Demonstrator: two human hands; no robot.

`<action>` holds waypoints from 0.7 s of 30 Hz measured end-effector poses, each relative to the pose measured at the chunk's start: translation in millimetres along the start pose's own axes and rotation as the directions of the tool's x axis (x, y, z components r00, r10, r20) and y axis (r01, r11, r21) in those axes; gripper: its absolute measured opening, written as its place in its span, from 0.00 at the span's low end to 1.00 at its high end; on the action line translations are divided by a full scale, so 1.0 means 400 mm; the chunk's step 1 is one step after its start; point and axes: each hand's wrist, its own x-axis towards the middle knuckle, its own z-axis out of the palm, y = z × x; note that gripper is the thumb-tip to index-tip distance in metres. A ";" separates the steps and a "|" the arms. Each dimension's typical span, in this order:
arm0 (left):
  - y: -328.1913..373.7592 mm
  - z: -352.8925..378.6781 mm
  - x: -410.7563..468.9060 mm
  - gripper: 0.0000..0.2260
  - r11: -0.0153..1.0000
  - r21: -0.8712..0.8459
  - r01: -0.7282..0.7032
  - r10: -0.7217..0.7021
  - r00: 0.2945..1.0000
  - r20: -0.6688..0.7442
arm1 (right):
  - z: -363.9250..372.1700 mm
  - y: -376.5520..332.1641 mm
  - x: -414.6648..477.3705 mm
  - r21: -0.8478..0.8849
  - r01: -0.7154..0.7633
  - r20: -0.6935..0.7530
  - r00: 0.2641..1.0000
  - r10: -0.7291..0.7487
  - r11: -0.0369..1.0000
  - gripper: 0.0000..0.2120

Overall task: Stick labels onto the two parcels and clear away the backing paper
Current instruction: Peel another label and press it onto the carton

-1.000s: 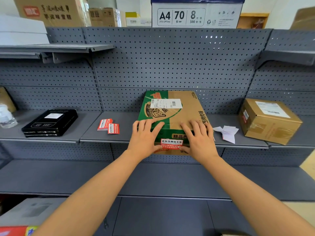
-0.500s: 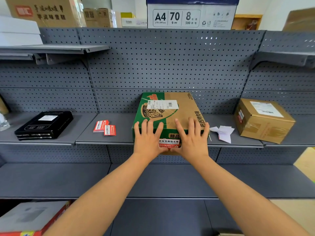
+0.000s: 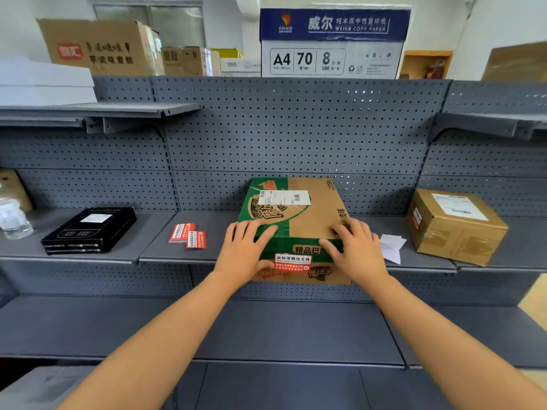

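Green-and-brown carton (image 3: 299, 214) sits on the middle shelf (image 3: 207, 232), front edge overhanging the lip. Left hand (image 3: 247, 251) flat on its near-left top corner, fingers spread, thumb down on the front face beside the red-and-white label (image 3: 292, 262) stuck there. Right hand (image 3: 353, 250) flat on the near-right corner, thumb on the front face (neither hand is closed around anything, palms just press). Spare red labels (image 3: 188, 235) lie on the shelf left of the carton. White backing paper (image 3: 392, 247) lies just right of the right hand. Second parcel, brown taped box (image 3: 455, 224), stands further right, apart from the hands.
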 end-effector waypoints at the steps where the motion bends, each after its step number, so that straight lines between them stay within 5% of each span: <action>1: -0.002 0.000 -0.002 0.40 1.000 -0.015 0.001 -0.001 1.000 -0.004 | -0.010 0.004 0.009 0.125 -0.102 0.031 0.995 0.099 0.987 0.26; 3: -0.013 -0.001 -0.006 0.36 0.999 -0.048 0.006 -0.007 1.000 -0.011 | -0.037 0.011 0.029 0.318 -0.244 0.090 0.970 0.227 0.916 0.23; 9: -0.109 -0.001 -0.062 0.31 0.998 -0.062 0.014 -0.012 0.999 0.043 | -0.068 0.022 0.092 0.468 -0.293 0.084 0.954 0.288 0.834 0.24; 15: -0.213 -0.021 -0.152 0.27 0.965 -0.097 0.245 -0.242 0.969 0.041 | 0.013 0.059 0.199 0.555 -0.372 0.223 0.928 0.298 0.744 0.14; 18: -0.207 -0.030 -0.163 0.23 0.873 -0.204 0.442 -0.460 0.887 -0.047 | 0.056 0.067 0.251 0.530 -0.375 0.265 0.925 0.271 0.761 0.14; 21: -0.168 -0.043 -0.145 0.18 0.638 -0.478 0.604 -0.697 0.716 -0.026 | 0.102 0.061 0.303 0.554 -0.378 0.269 0.925 0.270 0.742 0.16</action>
